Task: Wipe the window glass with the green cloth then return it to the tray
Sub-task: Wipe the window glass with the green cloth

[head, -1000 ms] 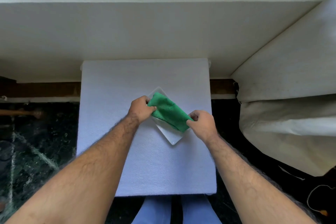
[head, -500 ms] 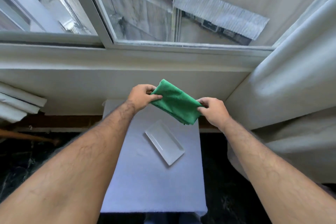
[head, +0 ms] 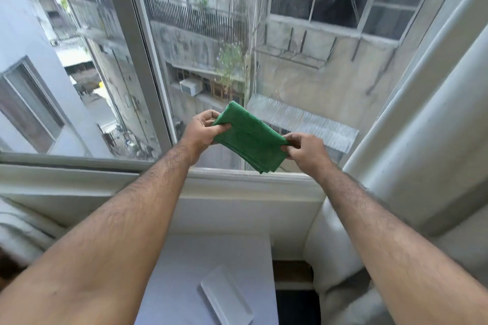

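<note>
Since half a second ago you have lifted the cloth higher, from in front of the wall under the sill to in front of the lower pane, and the tray has dropped toward the bottom of the view.

Nearest you, the flat white rectangular plastic tray (head: 225,298) lies bare on the pale matte table top (head: 182,272), well below the cloth. Above the tray, your left hand (head: 200,130) pinches the upper left corner of the folded green microfibre cloth (head: 249,137) between thumb and fingers, and your right hand (head: 306,149) is clamped on its right edge the same way. The cloth hangs taut between them, several layers thick, with a fine ribbed nap; whether it touches the glass I cannot tell.

Beyond the cloth stands the clear window glass (head: 303,74) in its smooth white painted frame (head: 142,60), with a heavy off-white curtain (head: 422,126) to the right of the cloth.

To wipe well, I judge you should shift to a flat palm behind the folded pad, press evenly, and run overlapping strokes from the top down, keeping clear of the curtain.
</note>
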Available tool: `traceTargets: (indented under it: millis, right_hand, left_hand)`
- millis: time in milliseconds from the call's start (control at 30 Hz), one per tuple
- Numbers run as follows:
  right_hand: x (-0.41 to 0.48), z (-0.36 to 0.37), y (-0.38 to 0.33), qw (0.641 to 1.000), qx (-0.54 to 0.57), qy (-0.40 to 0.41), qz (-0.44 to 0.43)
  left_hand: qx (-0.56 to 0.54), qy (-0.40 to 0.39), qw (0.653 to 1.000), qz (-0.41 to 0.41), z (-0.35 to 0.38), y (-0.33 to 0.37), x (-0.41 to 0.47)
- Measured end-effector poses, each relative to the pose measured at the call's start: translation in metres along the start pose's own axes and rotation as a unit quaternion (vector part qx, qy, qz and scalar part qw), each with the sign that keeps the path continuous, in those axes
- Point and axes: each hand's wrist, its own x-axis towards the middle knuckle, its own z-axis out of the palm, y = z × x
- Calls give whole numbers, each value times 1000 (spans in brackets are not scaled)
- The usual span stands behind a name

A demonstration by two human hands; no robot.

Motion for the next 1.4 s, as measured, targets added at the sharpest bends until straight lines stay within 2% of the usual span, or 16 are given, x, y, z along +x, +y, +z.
traceTargets:
  millis: [333, 533, 833, 933, 1067, 1167, 1233, 1333, 1400]
  right_hand:
    - [23, -74, -124, 989, 13, 69, -134]
    - [31, -110, -187, 980, 53, 94, -167]
    - [51, -138, -268, 965, 51, 135, -221]
    - [57, -143, -277, 954, -11, 143, -264]
    - [63, -168, -265, 909, -127, 248, -309]
    - [76, -200, -249, 839, -165, 411, -316]
    - [91, -223, -238, 800, -193, 492, -284]
    - [116, -255, -221, 807, -210, 503, -225]
    - [130, -269, -213, 808, -214, 504, -220]
  left_hand:
    - [-76, 97, 982, 140, -16, 154, 8]
    - [-55, 91, 971, 213, -30, 243, 7]
    - [-50, 125, 946, 295, -45, 344, 12]
    - [-3, 148, 930, 336, -50, 364, 22]
    - [51, 142, 924, 353, -64, 377, 39]
    - [121, 147, 915, 354, -72, 375, 54]
    - [194, 171, 899, 354, -73, 370, 65]
    - [265, 214, 867, 365, -71, 362, 83]
    - [290, 251, 841, 382, -67, 358, 91]
